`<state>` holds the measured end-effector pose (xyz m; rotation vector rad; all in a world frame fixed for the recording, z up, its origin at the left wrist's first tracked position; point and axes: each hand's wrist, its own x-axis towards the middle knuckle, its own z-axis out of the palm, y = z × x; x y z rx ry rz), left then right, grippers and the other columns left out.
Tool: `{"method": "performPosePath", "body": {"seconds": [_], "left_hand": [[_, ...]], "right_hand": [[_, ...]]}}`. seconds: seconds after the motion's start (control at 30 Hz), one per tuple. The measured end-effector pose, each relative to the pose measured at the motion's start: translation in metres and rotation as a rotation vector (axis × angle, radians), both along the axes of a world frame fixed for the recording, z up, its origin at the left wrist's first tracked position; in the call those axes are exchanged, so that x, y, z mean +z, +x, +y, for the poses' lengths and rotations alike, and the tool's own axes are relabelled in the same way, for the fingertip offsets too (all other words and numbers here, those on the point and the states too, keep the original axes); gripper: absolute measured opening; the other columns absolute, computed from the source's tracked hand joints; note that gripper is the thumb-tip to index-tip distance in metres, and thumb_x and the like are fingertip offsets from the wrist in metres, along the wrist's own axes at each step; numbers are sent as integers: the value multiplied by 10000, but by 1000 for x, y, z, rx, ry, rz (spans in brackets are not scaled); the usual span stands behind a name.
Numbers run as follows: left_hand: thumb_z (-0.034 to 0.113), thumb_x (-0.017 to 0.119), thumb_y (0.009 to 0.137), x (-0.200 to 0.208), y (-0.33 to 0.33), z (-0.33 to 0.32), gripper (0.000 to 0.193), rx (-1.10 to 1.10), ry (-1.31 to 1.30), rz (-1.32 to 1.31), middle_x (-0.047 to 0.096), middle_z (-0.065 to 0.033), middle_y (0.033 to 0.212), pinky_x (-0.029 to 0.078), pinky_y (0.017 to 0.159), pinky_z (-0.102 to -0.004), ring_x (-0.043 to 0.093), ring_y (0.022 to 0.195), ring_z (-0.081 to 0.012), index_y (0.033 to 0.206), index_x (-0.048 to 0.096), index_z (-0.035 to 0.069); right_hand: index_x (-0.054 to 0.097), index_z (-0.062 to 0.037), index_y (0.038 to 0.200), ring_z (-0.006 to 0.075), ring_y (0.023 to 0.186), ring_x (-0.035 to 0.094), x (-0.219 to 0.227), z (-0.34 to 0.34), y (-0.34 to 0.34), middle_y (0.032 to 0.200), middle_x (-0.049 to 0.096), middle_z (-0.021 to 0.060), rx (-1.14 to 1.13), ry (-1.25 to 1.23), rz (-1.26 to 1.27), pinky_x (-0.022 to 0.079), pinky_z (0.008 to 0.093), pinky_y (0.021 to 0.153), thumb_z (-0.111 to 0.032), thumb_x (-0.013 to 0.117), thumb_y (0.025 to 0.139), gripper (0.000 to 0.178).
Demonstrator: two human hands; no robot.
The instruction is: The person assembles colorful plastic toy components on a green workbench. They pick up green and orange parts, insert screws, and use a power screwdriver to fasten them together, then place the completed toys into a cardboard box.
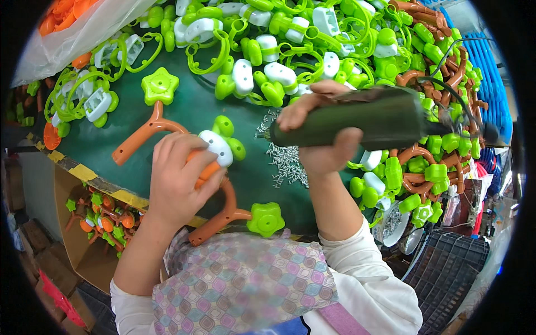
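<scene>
My left hand [181, 173] is wrapped over a plastic toy assembly. From under it show a white piece [216, 148] with two round green lobes [228, 134], an orange part [207, 172], and two brown forked branches [223, 215], each ending in a green star-shaped knob [159, 86]. My fingers hide the middle of the assembly. A dark green power screwdriver [357, 117] lies level in my right hand [321, 125], its tip pointing left over a pile of small silver screws [287, 164]. The tip is apart from the toy.
Behind my hands spreads a heap of green and white plastic parts [279, 50]; brown branches and green pieces [435, 162] lie at the right. A cardboard box [84, 234] of assembled toys stands below the table's yellow-taped edge [123, 198]. A plastic bag with orange parts [64, 19] sits far left.
</scene>
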<state>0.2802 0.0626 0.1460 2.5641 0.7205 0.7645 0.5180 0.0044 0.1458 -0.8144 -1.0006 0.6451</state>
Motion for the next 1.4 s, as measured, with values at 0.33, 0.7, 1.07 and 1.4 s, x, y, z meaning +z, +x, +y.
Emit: {"method": "performPosePath", "body": {"seconds": [0.33, 0.7, 1.07, 1.4], "left_hand": [[121, 837, 694, 13, 39, 12, 219, -55, -34, 5, 589, -28, 885, 427, 839, -408, 558, 937, -253, 879, 720, 109], [122, 844, 685, 15, 6, 4, 270, 87, 65, -90, 602, -39, 989, 417, 875, -420, 540, 1012, -282, 930, 732, 109], [164, 866, 680, -24, -5, -24, 683, 248, -251, -155, 471, -173, 1345, 445, 1025, -467, 495, 1220, -383, 1283, 557, 81], [162, 854, 654, -27, -5, -24, 682, 252, -299, -205, 513, -149, 1295, 425, 1009, -473, 489, 1177, -379, 1266, 567, 71]], "right_hand": [[476, -7, 1341, 210, 677, 598, 33, -8, -4, 776, 599, 86, 159, 293, 118, 533, 381, 679, -831, 424, 886, 943], [438, -3, 1390, 232, 705, 623, 44, 1, -38, 808, 620, 97, 292, 263, 146, 535, 401, 709, -834, 505, 850, 993], [458, 36, 1288, 236, 701, 645, 51, 9, -55, 787, 626, 123, 232, -109, -12, 565, 387, 683, -812, 582, 821, 976], [521, -13, 1140, 138, 720, 649, 9, 35, -61, 827, 653, 78, 632, -136, 140, 524, 250, 657, -670, 845, 693, 859]]}}
